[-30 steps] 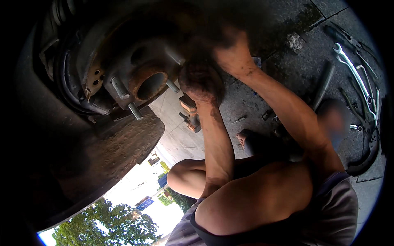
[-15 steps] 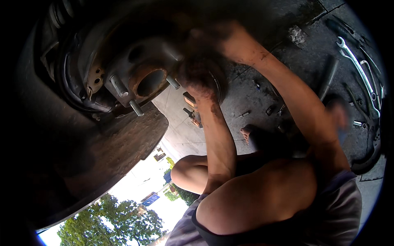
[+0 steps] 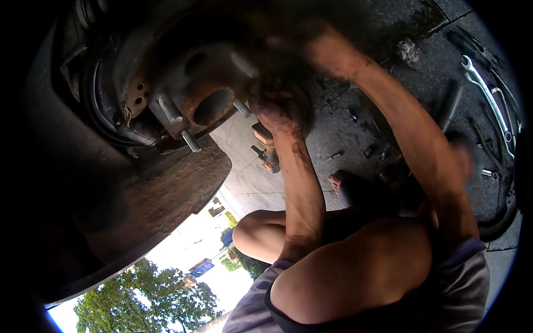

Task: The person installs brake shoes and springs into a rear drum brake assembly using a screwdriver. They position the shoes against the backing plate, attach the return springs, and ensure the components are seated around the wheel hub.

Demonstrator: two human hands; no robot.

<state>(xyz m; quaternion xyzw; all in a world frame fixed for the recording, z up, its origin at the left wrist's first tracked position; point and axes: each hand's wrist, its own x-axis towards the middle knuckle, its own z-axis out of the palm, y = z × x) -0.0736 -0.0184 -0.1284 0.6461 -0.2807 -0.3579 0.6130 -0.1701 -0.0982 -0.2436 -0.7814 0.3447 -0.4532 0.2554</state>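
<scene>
A wheel hub (image 3: 191,105) with a rusty centre bore and several bare wheel studs (image 3: 169,108) fills the upper left. Just right of the studs is my left hand (image 3: 277,108), blackened with grime, its fingers curled in deep shadow. Against its far side shows a dark rounded edge that I cannot make out. My right hand (image 3: 322,47) reaches in above and to the right of the left one, over the far side of the hub. Blur and darkness hide its fingers and anything in them.
Left of the hub sits a curved brake shoe (image 3: 100,105); below hangs a dirty body panel (image 3: 177,183). An orange-and-black tool (image 3: 269,158) lies on the paving. At right are a combination wrench (image 3: 488,97), a metal tube (image 3: 451,106) and small loose parts. My bent knees are close below.
The view has shifted a little, so the hub and the tools sit slightly further right. Both hands stay beside the hub, with only slight movement.
</scene>
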